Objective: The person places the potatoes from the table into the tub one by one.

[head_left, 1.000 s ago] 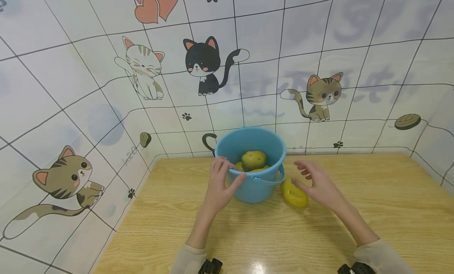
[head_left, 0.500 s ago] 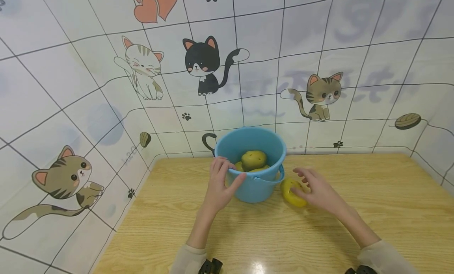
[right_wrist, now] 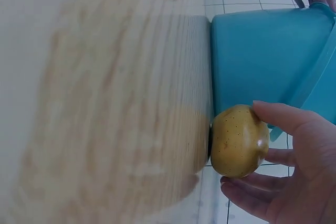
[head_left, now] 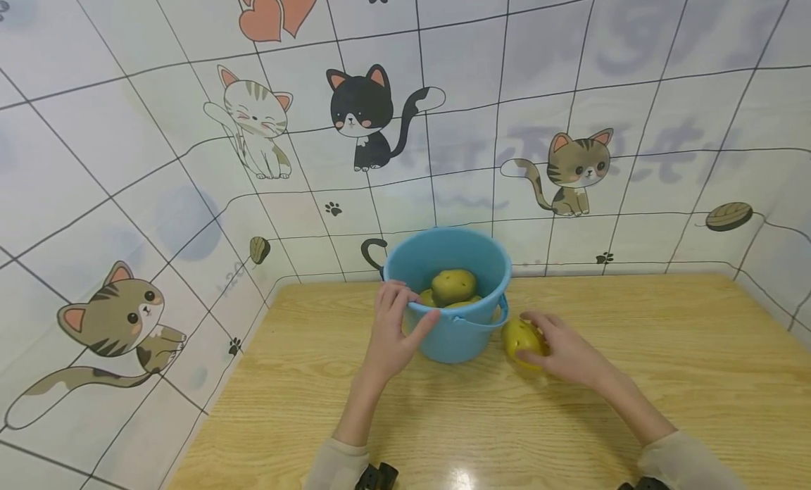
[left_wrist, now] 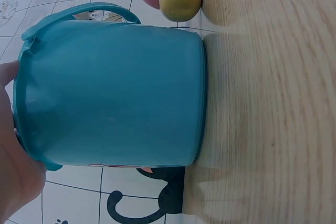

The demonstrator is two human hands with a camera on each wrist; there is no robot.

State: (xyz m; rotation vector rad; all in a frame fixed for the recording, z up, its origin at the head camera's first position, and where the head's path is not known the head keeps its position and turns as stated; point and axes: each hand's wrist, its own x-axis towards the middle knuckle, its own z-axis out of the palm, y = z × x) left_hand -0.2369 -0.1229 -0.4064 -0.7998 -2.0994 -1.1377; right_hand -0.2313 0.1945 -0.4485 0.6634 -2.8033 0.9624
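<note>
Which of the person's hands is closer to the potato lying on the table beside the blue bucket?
The right. The right hand has its fingers curled round the potato on the table. The left hand grips the rim of the bucket, on the bucket's far side from the potato.

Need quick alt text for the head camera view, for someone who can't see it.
A person's right hand grips a yellow-green potato lying on a wooden table beside a blue bucket, while the left hand holds the bucket's rim. More potatoes sit inside the bucket; cat-patterned tiles line the wall behind.
</note>
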